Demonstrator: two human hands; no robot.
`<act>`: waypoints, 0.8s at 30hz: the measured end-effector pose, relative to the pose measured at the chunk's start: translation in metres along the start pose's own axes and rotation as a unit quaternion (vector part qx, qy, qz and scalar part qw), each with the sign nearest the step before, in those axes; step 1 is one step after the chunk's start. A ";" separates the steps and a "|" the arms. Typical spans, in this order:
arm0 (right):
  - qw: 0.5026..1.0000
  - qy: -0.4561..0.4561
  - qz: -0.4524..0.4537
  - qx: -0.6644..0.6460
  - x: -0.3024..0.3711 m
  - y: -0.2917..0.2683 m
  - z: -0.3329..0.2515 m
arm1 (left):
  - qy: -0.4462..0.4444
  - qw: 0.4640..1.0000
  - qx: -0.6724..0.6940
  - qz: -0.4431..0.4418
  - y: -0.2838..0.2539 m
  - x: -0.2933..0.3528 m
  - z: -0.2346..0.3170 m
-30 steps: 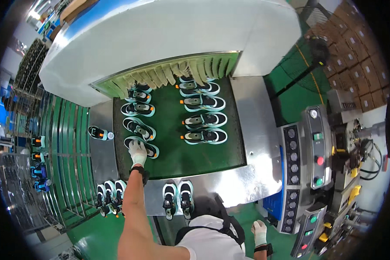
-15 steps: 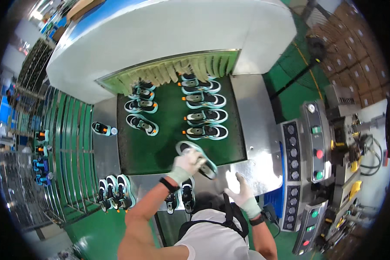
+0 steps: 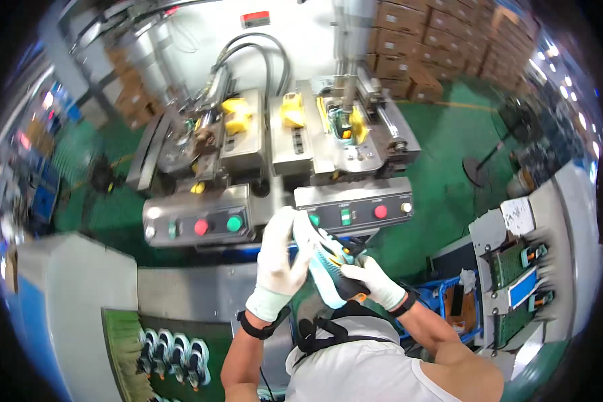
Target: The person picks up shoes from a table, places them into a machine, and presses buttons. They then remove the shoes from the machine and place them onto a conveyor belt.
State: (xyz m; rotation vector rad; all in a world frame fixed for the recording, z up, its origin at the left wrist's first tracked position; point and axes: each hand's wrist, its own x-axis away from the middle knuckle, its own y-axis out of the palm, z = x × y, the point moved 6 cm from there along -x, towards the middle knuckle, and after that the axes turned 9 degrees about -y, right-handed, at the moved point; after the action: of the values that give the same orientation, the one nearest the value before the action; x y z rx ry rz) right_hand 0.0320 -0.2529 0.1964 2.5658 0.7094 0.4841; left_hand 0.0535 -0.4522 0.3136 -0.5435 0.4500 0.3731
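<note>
Both of my white-gloved hands hold one shoe (image 3: 323, 262) with a pale teal-and-white sole, sole side up, close to my chest. My left hand (image 3: 279, 261) wraps its upper end and side. My right hand (image 3: 374, 280) grips its lower end from the right. Straight ahead stands a grey press machine with two control panels (image 3: 352, 209) carrying red and green buttons. Yellow clamps sit on top of the machine, and another shoe (image 3: 342, 126) is mounted in its right station.
At lower left a green conveyor belt (image 3: 124, 342) carries several more shoes (image 3: 174, 352). A blue crate (image 3: 449, 305) sits at my right. A bench with green trays (image 3: 516, 281) stands further right. Cardboard boxes (image 3: 422, 47) are stacked behind the machine on the green floor.
I picked a shoe off the conveyor with my left hand, turned away from the belt to face the press machine, and my right hand joined the hold.
</note>
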 end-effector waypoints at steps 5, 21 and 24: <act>0.976 -0.131 0.130 -0.113 0.037 -0.105 -0.051 | -0.140 0.976 0.133 -0.105 0.133 -0.091 -0.020; 0.910 -0.153 0.363 -0.128 0.084 -0.233 -0.039 | -0.280 0.926 -0.162 -0.195 0.367 -0.305 -0.297; 0.921 -0.111 0.361 -0.091 0.061 -0.234 -0.063 | -0.326 0.919 -0.103 -0.198 0.349 -0.305 -0.244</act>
State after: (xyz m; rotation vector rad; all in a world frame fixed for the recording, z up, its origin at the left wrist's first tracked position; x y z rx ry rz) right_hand -0.0395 -0.0181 0.1476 2.5750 -0.3772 0.4360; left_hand -0.4347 -0.3802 0.1376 -0.6598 -0.3494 0.1911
